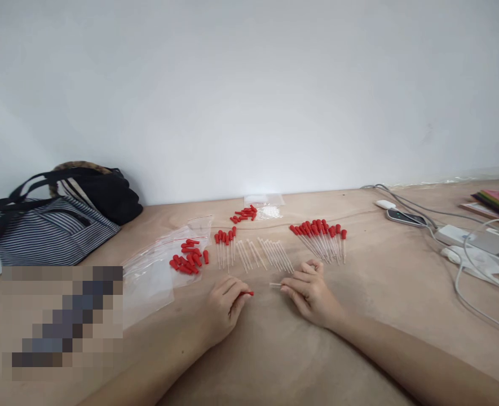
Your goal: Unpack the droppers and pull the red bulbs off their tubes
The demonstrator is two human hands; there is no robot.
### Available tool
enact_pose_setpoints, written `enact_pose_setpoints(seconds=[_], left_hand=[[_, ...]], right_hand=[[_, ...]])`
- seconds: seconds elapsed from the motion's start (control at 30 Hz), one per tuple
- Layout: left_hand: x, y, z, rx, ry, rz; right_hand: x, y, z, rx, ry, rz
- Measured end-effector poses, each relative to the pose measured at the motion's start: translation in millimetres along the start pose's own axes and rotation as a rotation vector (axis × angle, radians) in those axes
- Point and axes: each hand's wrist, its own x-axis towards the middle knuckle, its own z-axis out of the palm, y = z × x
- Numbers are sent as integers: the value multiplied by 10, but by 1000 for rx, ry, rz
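Note:
My left hand [228, 304] pinches a red rubber bulb [250, 293], whose end pokes out past the fingertips. Across a small gap, my right hand [310, 296] is closed on a clear dropper tube [275, 285], its end pointing left toward the bulb. The two pieces are apart. Loose red bulbs [188, 262] lie on plastic bags left of centre. Beyond my hands, bare clear tubes [277, 255] lie in slanted rows. Droppers with red bulbs fitted form a small group [226, 242] on the left and a larger fan [321, 237] on the right.
Clear zip bags [151, 276] spread over the left of the table. More bulbs [244, 213] and a bag of tubes [268, 208] lie near the wall. A striped bag [58, 225] stands far left; cables, a phone-like device [405, 218] and a power strip [486, 242] are right.

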Motion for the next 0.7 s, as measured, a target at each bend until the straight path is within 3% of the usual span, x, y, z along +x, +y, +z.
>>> enact_pose_setpoints(seconds=[0.1,0.2,0.33,0.43,0.57,0.7], left_hand=[[28,-33,-86,37,41,11],[100,-206,-335,186,112,-44],[103,-765,-833,423,130,-239],[0,-1230,-1104,481,23,-265],[-101,-1527,-1217,404,-159,-218],[-3,-1449,-1166,413,-120,-241]], right_hand=[[27,67,49,17,112,135],[94,181,90,-15,233,308],[221,364,141,-114,311,463],[312,448,205,-210,277,524],[381,483,284,-271,210,518],[390,498,309,-254,158,483]])
